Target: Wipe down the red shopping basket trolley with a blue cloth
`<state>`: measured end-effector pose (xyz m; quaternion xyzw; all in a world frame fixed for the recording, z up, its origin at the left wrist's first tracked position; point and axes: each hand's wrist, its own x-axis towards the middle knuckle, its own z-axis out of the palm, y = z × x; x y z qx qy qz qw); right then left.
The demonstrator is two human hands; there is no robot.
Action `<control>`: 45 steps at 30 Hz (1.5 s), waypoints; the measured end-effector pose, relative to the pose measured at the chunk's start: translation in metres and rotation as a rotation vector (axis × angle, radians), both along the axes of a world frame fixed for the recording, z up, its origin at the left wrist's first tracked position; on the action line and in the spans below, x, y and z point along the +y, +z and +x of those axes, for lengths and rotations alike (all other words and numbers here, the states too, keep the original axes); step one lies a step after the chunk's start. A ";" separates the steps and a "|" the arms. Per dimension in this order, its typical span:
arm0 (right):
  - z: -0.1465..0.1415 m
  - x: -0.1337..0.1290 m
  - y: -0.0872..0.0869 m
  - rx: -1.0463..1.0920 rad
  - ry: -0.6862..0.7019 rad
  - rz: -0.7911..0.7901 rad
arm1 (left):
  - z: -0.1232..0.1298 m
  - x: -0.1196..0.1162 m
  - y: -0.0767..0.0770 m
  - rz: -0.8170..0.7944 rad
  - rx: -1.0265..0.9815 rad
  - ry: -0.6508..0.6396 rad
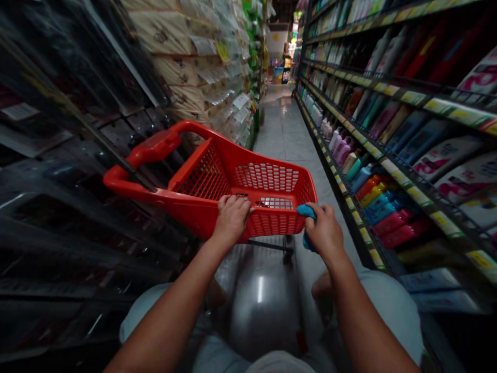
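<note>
A red plastic shopping cart (267, 160) stands sideways across the aisle in front of me, its handle to the left. My left hand (233, 215) is closed over the near rim of the basket, around the middle of that side. Further right, at the basket's front corner, my right hand (325, 228) grips a blue cloth (306, 211) against the rim. Part of the cloth hangs down outside the basket, below the fingers. Through the mesh, the basket's floor shows some small dark and pale patches that I cannot make out.
Shelves (404, 98) of bottles line the right side. Tan packages (182, 57) are stacked on the left, with dark packaged goods (58, 207) nearer me. The tiled floor (281, 122) runs down the aisle between them. My knees flank the cart's near side.
</note>
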<state>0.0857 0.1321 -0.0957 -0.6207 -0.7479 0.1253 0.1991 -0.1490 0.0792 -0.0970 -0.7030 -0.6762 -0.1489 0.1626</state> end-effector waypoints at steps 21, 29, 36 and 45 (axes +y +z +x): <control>-0.084 -0.001 0.025 -0.035 0.321 0.059 | -0.046 -0.029 0.029 0.229 -0.008 0.034; -0.021 0.043 0.020 -0.115 0.174 -0.028 | -0.076 -0.095 0.050 0.541 0.033 0.236; -0.063 0.002 0.036 -0.018 0.323 0.001 | -0.103 -0.102 0.075 0.345 0.020 0.228; -0.027 0.008 0.021 0.022 0.121 -0.030 | -0.080 -0.131 0.109 0.149 0.237 0.155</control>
